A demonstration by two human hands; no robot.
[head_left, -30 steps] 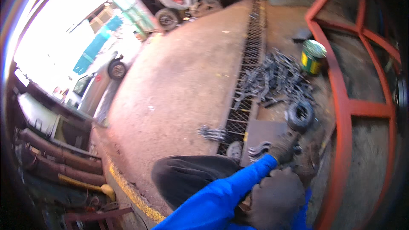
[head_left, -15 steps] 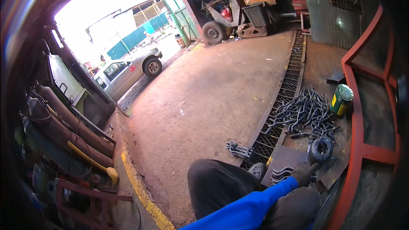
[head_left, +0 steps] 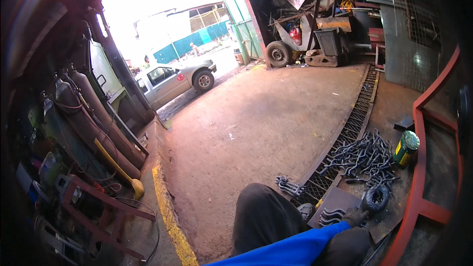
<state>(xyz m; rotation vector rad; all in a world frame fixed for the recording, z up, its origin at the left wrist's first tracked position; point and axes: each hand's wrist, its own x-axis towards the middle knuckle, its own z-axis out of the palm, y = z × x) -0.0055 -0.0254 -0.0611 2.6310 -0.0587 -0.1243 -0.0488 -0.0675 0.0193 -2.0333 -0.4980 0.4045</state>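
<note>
Fingers of the gloved hand [head_left: 355,215], grip unclear, rest on the metal plate [head_left: 335,202]; loose hooks [head_left: 331,215] may slip off.

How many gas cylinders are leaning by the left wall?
2 clearly: one tall gas cylinder beside another cylinder, both leaning left of the yellow-handled tool. More may be hidden in the dark clutter.

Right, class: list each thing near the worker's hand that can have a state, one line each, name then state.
gloved hand: resting on the curved metal pieces, grip unclear
curved metal pieces: stacked on the flat plate
flat plate: lying flat beside the grate
metal hooks: heaped loosely on the floor
green can: upright, lid on
black coil: wound up, lying flat
drain grate: set in the floor
</note>
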